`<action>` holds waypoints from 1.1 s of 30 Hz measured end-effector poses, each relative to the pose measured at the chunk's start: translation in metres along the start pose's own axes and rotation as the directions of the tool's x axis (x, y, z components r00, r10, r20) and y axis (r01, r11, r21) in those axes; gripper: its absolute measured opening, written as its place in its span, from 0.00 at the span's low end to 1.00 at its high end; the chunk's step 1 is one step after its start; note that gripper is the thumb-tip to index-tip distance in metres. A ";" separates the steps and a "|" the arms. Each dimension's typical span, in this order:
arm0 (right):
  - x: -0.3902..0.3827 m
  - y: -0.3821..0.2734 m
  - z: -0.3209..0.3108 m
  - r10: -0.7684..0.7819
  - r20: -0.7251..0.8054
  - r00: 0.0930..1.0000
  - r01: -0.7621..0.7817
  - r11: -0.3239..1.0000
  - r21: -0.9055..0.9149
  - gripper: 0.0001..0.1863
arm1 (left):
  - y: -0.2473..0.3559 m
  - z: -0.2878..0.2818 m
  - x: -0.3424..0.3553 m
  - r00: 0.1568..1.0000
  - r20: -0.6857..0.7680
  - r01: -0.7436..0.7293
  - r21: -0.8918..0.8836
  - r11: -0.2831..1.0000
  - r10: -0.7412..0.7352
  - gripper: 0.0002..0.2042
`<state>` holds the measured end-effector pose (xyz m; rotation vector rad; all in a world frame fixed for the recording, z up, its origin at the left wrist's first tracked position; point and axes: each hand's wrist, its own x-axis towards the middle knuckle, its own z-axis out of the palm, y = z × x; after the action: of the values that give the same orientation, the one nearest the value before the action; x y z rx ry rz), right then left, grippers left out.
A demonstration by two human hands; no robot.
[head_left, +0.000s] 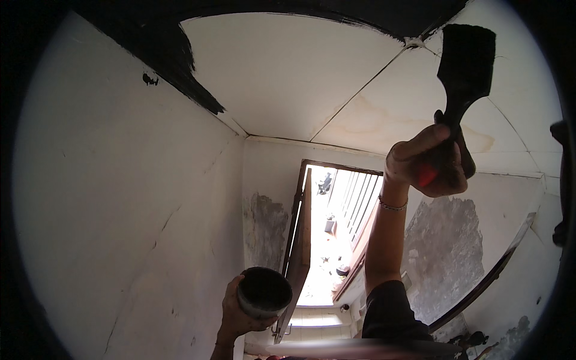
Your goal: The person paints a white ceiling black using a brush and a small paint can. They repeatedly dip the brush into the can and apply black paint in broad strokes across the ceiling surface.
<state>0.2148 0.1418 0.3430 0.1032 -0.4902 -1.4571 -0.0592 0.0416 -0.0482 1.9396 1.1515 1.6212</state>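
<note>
My right hand (429, 165) is raised high at the upper right, its fingers closed round the handle of a wide, flat paintbrush (467, 66). The brush points upward in front of the white ceiling (288, 84), and its bristles look black. Whether they touch the ceiling I cannot tell. Lower down, my left hand (231, 315) grips a round, dark-insided paint cup (262, 309) from its left side. How much paint is inside is too dark to see. Black paint (129, 33) covers the ceiling's far edge and left border, ending in ragged strokes.
A white wall (120, 198) with cracks stands on the left. Ahead, an open doorway (327, 240) lets in bright light, with its door (303, 234) swung inward. Grey patches (447, 252) mark the right wall. Dark seams cross the ceiling panels.
</note>
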 end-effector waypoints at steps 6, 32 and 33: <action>0.001 0.006 0.017 0.021 -0.061 0.998 -0.010 0.984 0.177 0.20 | -0.004 0.002 0.004 1.000 0.018 -0.012 -0.044 0.999 0.012 0.63; -0.038 -0.011 -0.027 0.156 0.180 0.971 -0.171 0.983 0.070 0.14 | -0.002 0.005 0.003 0.999 0.048 0.021 -0.038 0.999 -0.019 0.65; -0.038 -0.009 -0.022 0.133 0.171 0.976 -0.149 0.985 0.084 0.14 | -0.002 0.005 0.004 0.999 0.045 0.008 -0.014 1.000 -0.007 0.65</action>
<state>0.2134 0.1720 0.3105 0.0235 -0.6896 -1.3088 -0.0551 0.0464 -0.0485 1.9503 1.1264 1.5700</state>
